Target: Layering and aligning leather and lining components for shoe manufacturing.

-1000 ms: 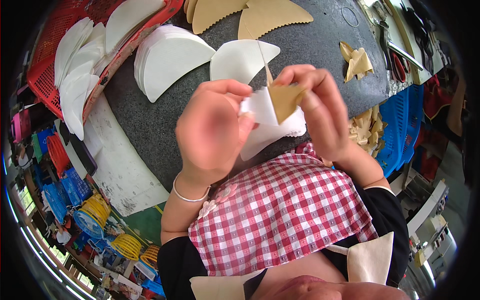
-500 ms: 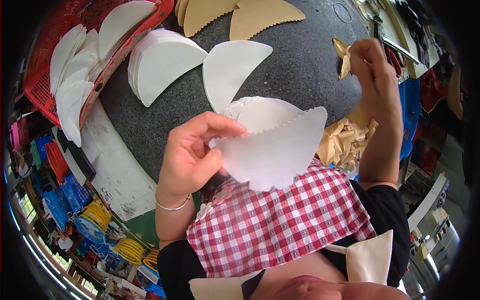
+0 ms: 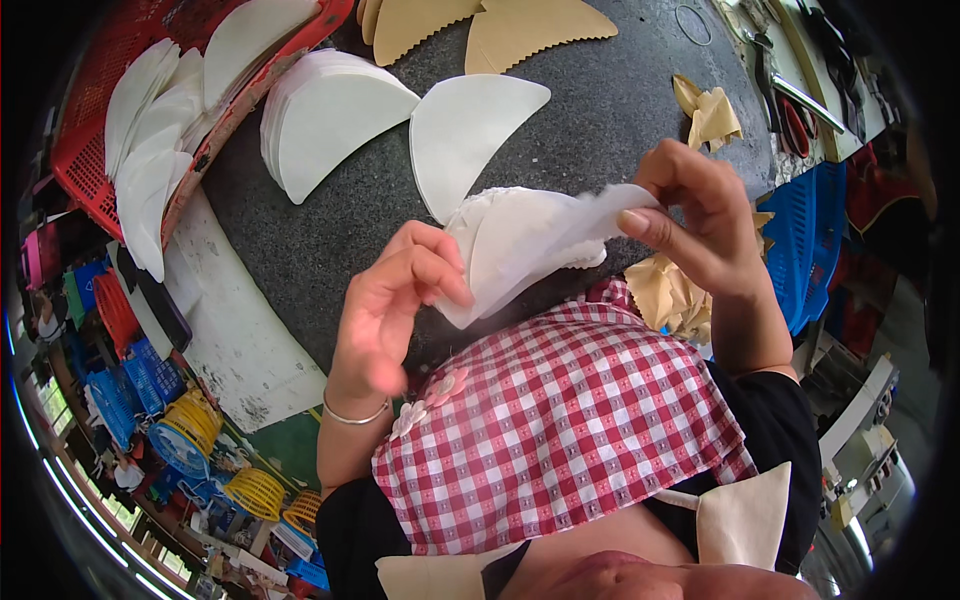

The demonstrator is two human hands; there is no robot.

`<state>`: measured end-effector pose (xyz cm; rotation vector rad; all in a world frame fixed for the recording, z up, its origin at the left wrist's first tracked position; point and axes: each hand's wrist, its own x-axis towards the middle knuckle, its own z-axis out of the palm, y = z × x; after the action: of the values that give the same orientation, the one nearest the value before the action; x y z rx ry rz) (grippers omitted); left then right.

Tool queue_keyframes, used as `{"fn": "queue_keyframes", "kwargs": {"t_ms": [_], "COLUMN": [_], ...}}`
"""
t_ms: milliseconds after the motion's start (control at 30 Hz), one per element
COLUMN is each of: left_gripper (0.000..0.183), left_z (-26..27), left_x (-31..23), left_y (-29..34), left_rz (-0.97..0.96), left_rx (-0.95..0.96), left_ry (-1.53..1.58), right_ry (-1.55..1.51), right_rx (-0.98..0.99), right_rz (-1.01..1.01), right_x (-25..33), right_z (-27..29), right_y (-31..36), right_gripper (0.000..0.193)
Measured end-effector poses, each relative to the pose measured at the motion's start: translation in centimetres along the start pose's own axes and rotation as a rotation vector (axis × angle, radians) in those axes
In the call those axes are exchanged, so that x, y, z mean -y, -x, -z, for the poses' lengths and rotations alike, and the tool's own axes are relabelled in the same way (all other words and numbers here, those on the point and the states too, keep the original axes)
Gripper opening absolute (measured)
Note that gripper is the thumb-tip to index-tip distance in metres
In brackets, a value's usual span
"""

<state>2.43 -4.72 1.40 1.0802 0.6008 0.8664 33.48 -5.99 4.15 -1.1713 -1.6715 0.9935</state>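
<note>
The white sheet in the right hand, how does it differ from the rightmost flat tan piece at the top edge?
The white sheet is held up and bent in the right hand; the flat tan piece lies on the dark table. The sheet is white, the piece tan. Both look thin.

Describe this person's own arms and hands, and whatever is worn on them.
The left hand and right hand are both ungloved. A thin, silver-coloured bangle circles the left wrist; nothing shows on the right one. The forearms are uncovered, with short black sleeves above them.
</note>
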Motion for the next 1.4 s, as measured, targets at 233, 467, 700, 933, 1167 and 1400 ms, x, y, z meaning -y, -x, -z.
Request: {"fn": "queue_keyframes", "kwargs": {"t_ms": [233,467,700,933,1167,1400], "left_gripper": [0.027,0.019,0.020,0.074,0.098,0.022], "left_z": [-1.9,-3.0,-1.1,-0.8,-2.0,-1.8], "left_x": [0.1,-0.9,-1.8,-2.5,-1.4,-0.5], "left_y": [1.5,1.0,1.6,0.5,-0.5,0.5], "left_rz": [-0.005,0.216,0.134,-0.032,0.217,0.092], "left_rx": [-0.069,-0.026,-0.008,-0.241,0.058,-0.059], "left_ry": [-0.805,-0.687,-0.443,-0.455,-0.140,-0.610], "right_ry": [0.110,0.211,0.035,0.173,-0.090,0.066], "right_rx": [0.210,0.270,0.025,-0.073,0.032,0.121], "right_rz": [-0.381,-0.392,-0.190,0.156,0.265,-0.040], "right_x": [-0.5,-1.0,1.7,3.6,3.5,1.2], "right_z": [-0.6,-0.2,1.3,2.6,1.4,1.2], "right_y": [0.4,0.5,0.2,-0.2,-0.4,-0.6], "right_gripper": [0.033,0.034,0.029,0.043,0.048,0.036]}}
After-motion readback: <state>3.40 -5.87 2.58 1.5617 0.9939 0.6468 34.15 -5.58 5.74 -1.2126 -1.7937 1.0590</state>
